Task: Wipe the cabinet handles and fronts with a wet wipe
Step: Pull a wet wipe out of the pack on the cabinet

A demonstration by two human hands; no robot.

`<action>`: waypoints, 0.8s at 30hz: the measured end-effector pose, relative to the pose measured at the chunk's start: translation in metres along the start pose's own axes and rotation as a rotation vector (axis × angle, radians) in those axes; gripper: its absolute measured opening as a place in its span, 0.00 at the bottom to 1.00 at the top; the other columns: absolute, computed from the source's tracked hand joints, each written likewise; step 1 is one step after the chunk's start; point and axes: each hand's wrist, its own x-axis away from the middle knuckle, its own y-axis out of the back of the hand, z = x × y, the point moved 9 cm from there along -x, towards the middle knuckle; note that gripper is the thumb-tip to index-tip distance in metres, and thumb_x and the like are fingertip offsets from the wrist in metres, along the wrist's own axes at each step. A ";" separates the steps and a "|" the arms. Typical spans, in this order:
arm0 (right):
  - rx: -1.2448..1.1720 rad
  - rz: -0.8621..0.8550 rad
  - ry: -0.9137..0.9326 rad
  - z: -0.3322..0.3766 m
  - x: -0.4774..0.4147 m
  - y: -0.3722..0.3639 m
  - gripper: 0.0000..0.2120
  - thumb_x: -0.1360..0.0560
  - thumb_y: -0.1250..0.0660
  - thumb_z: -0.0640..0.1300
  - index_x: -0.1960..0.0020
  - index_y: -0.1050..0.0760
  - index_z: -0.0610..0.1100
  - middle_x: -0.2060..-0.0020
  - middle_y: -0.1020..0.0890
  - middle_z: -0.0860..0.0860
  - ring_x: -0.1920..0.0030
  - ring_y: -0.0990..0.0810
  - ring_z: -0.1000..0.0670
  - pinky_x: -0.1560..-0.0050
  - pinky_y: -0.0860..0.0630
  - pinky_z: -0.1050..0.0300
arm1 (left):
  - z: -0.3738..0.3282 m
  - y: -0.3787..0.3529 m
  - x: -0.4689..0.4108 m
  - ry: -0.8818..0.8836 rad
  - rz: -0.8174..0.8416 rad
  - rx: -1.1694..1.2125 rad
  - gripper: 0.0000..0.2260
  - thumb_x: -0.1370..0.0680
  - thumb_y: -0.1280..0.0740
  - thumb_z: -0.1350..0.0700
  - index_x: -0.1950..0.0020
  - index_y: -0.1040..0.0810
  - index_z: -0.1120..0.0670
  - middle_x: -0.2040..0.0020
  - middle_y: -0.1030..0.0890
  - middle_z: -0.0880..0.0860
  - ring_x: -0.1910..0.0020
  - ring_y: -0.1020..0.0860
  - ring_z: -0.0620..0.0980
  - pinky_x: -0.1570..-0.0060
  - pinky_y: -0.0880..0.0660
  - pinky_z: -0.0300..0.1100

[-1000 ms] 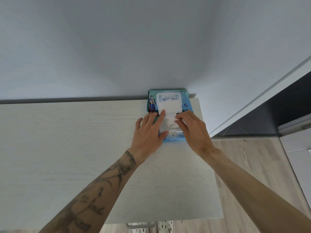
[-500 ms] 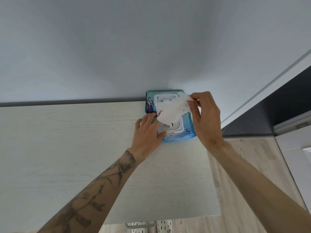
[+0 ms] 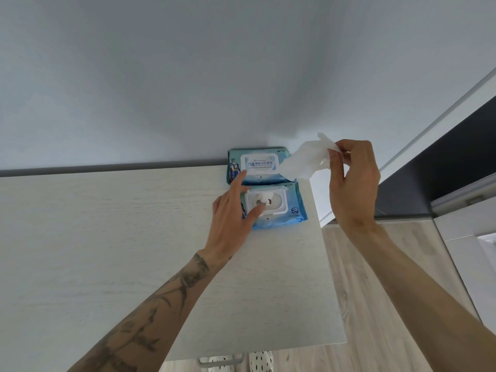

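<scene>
Wet wipe [image 3: 306, 162], a crumpled white sheet, hangs clear of the blue soft pack [image 3: 295, 210]; wiping looks not yet begun.
Right hand [image 3: 351, 181] has a pinch grip on its upper corner, raised by the pale wood-grain table [image 3: 107, 237] edge; left hand [image 3: 233, 210], fingers straight, presses that pack, lid open. Next, likely: bring wipe to a handle.

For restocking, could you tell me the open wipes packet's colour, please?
The packet is light blue; head view.

Wet wipe [image 3: 306, 162] withdrawn from pack [image 3: 295, 218]
The right hand [image 3: 351, 183] has pulled the wipe fully out of the dispenser opening, moving up and to the right.
</scene>
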 end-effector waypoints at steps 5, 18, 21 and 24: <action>0.015 0.039 -0.004 -0.002 0.005 -0.005 0.09 0.14 0.37 0.45 0.40 0.25 0.39 0.44 0.21 0.45 0.49 0.27 0.59 0.50 0.29 0.78 | -0.007 -0.006 0.006 -0.077 0.005 -0.129 0.16 0.13 0.36 0.46 0.28 0.23 0.51 0.28 0.24 0.49 0.27 0.28 0.47 0.22 0.33 0.51; -0.029 0.162 -0.023 -0.006 0.032 -0.025 0.05 0.14 0.35 0.41 0.42 0.26 0.39 0.46 0.26 0.54 0.45 0.27 0.73 0.51 0.32 0.84 | 0.010 -0.034 0.009 0.058 -0.057 -0.183 0.20 0.18 0.26 0.48 0.27 0.22 0.48 0.24 0.30 0.49 0.23 0.34 0.50 0.21 0.38 0.55; -0.042 0.175 -0.038 -0.009 0.036 -0.026 0.05 0.14 0.36 0.42 0.42 0.26 0.40 0.46 0.26 0.55 0.44 0.28 0.75 0.51 0.31 0.83 | 0.011 -0.036 0.009 0.118 -0.084 -0.153 0.19 0.19 0.25 0.49 0.29 0.21 0.47 0.24 0.30 0.48 0.23 0.34 0.49 0.22 0.39 0.57; -0.040 0.177 -0.036 -0.010 0.041 -0.026 0.05 0.14 0.36 0.41 0.41 0.26 0.40 0.46 0.26 0.55 0.45 0.27 0.74 0.49 0.30 0.81 | 0.012 -0.035 0.008 0.184 -0.078 -0.126 0.17 0.20 0.24 0.51 0.32 0.18 0.47 0.24 0.30 0.47 0.23 0.34 0.48 0.21 0.41 0.57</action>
